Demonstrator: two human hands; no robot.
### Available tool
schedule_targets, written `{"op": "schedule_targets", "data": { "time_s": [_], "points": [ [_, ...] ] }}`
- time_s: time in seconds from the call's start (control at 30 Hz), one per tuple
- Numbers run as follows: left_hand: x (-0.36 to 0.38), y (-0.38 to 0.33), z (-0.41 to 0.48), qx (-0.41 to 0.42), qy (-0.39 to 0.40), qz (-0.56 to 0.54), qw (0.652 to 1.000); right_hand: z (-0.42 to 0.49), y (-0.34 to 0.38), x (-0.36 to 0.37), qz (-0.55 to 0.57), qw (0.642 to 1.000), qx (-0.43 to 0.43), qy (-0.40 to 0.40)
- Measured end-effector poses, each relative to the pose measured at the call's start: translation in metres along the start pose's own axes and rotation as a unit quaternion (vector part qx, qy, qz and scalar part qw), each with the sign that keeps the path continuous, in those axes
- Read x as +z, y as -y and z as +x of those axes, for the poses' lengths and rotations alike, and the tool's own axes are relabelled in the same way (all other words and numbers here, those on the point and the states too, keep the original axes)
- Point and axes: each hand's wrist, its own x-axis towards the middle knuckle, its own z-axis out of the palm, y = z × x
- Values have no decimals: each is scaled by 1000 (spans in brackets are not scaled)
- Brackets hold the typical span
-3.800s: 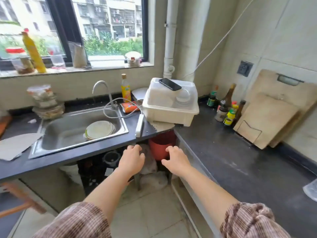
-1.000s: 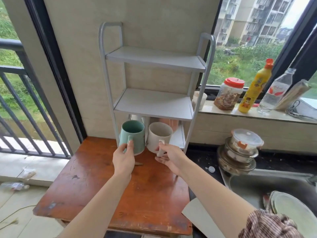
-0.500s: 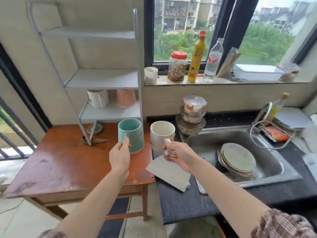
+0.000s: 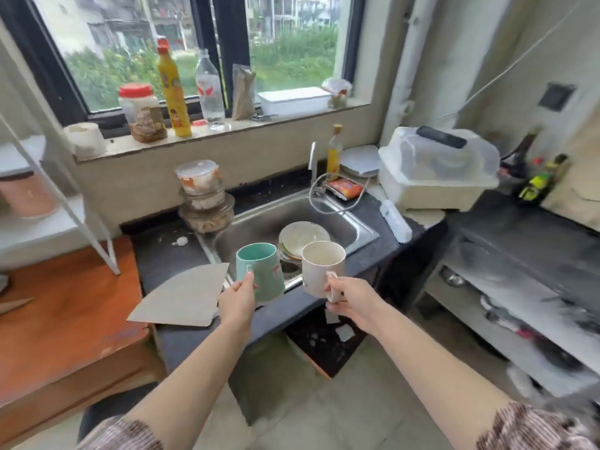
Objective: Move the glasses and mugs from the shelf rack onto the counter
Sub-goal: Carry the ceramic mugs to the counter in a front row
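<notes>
Kitchen counter (image 4: 506,235), front edge by sink (image 4: 324,216): I log green mug (image 4: 259,271) clamped in left hand (image 4: 237,303), cream mug (image 4: 321,271) in right hand (image 4: 354,303), both now clear of shelf rack (image 4: 65,203), unplaced.

Left hand (image 4: 238,303) grips teal mug (image 4: 259,271); right hand (image 4: 352,303) grips cream mug (image 4: 321,269) by its handle. Both mugs upright, held in air over front edge of sink (image 4: 354,228), side by side, apart. Plates (image 4: 302,237) stacked in sink. Dark desk (image 4: 535,241) at right. Shelf rack (image 4: 39,203) at left edge, pink cup (image 4: 27,196) on it.
</notes>
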Motion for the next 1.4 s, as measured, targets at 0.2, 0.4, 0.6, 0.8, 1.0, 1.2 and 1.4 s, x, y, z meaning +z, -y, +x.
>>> {"op": "schedule_targets", "data": {
  "time_s": [0.2, 0.4, 0.6, 0.8, 1.0, 1.2, 1.4],
  "points": [
    [110, 4, -39, -21, 95, 19, 995, -23, -12, -104, 67, 991, 15, -113],
    [222, 7, -78, -26, 200, 72, 977, -34, -30, -210, 139, 967, 22, -211],
    [339, 14, -104, -38, 267, 92, 959, -29, -42, -306, 196, 933, 26, -300],
    [466, 31, -120, -42, 331, 136, 933, -19, -41, -409, 242, 897, 38, -367],
    [594, 38, -141, -119, 393, 179, 894, -14, -37, -507, 256, 861, 72, -434],
    [690, 62, -185, -137, 456, 218, 852, -25, -44, -584, 303, 799, 93, -511],
    [779, 86, -249, -147, 493, 239, 824, -47, -55, -675, 321, 756, 101, -562]
  ]
}}
